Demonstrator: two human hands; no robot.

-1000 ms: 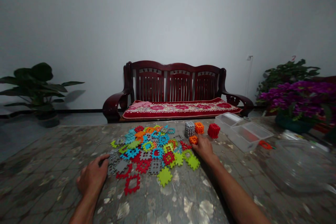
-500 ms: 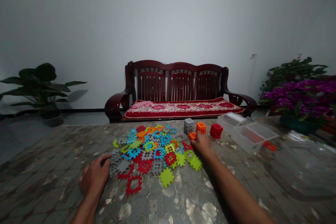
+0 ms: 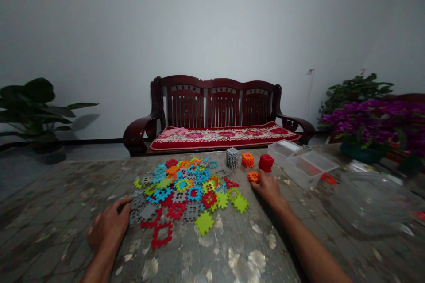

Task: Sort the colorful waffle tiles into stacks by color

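A patterned table point(image 3: 186, 263) fills the lower frame, a pile of notched tiles point(image 3: 183, 185) at centre. At lower left, the left hand point(image 3: 109, 225) lies beside grey tiles point(image 3: 148, 212), fingers loosely curled; whether they grip any I cannot tell. Right of centre, near a red stack point(image 3: 266, 162), the right hand point(image 3: 269, 188) pinches a small orange stack point(image 3: 253, 177) in its fingers.

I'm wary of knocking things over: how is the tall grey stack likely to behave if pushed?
The grey stack stands taller than it is wide, so a push near the top would probably tip it. Its toothed layers look like separate pieces, so it might come apart. With its notched sides, it seems unlikely to roll smoothly.
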